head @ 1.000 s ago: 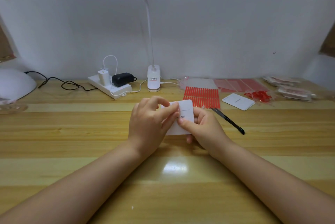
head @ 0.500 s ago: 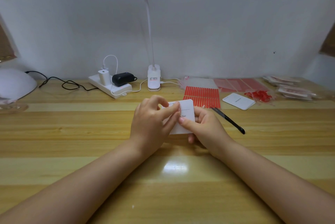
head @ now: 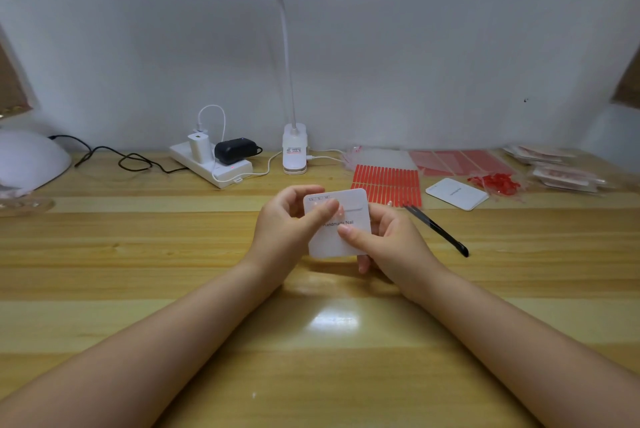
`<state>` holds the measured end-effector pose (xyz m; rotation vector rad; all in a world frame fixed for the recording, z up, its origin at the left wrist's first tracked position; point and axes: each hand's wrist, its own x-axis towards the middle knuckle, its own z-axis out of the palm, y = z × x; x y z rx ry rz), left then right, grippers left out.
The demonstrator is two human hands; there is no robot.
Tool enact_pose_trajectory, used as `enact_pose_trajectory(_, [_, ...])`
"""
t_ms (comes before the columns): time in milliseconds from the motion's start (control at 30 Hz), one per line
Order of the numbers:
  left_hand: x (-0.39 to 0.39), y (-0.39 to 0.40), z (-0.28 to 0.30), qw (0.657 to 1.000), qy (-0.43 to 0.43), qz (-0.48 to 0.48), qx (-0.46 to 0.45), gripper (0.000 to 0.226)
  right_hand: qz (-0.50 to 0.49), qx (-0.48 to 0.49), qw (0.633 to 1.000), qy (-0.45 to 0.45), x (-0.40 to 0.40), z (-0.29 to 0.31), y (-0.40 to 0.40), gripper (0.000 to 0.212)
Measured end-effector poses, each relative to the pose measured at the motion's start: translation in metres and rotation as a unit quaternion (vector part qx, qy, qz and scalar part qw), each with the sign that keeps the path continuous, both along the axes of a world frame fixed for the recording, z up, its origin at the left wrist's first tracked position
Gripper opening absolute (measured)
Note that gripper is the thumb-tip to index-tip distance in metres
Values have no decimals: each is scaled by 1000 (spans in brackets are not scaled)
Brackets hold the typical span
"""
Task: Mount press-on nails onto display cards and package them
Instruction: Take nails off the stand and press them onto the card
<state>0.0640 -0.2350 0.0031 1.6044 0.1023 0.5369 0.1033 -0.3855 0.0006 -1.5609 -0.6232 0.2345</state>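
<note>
Hands pressing nails onto a white rounded display card above the wooden tabletop.
Left hand pinches its nine-o'clock edge; right hand grips three o'clock. Uneven thumb pressure could skew a nail.

**What the view hides**

The left hand covers the left edge of the white card, and its thumb lies across part of the printed line, so only "Nail" reads cleanly. The small marks along the card's top edge are too fine to make out. The fingers of the right hand disappear behind the card. A white dome is cut off at the left edge. The packets at far right are blurred, their contents unclear.
</note>
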Motion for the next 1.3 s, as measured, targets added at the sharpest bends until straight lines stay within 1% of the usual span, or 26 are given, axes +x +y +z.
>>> enact_pose_trajectory(100, [-1, -1, 1, 999, 20, -23, -27, 35, 4, -18, 1000, -4, 2, -2, 0, 25])
enact_pose_trajectory(267, [-2, 2, 1, 998, 42, -24, -44, 26, 4, -58, 998, -31, 1, -4, 0, 26])
enact_pose_trajectory(400, [-1, 2, 1, 996, 49, -40, -58, 27, -3, -68, 997, -35, 0, -4, 1, 27])
enact_pose_trajectory(600, [0, 2, 0, 996, 54, -40, -55, 18, -10, -84, 996, -36, 2, -6, 2, 29])
enact_pose_trajectory(867, [1, 0, -2, 998, 41, -21, -36, 19, -9, -79, 996, -27, 3, -7, 2, 28])
enact_pose_trajectory(933, [0, 0, -1, 998, 37, -26, -50, 24, -14, -62, 998, -14, 4, -7, 2, 25])
enact_pose_trajectory(1033, [0, 0, 0, 995, 45, -50, -80, 40, -16, -46, 999, -3, 4, -6, 1, 23])
enact_pose_trajectory(1300, [3, 5, -3, 992, 52, -67, -96, 51, -8, -59, 998, -4, 3, -4, 1, 27])
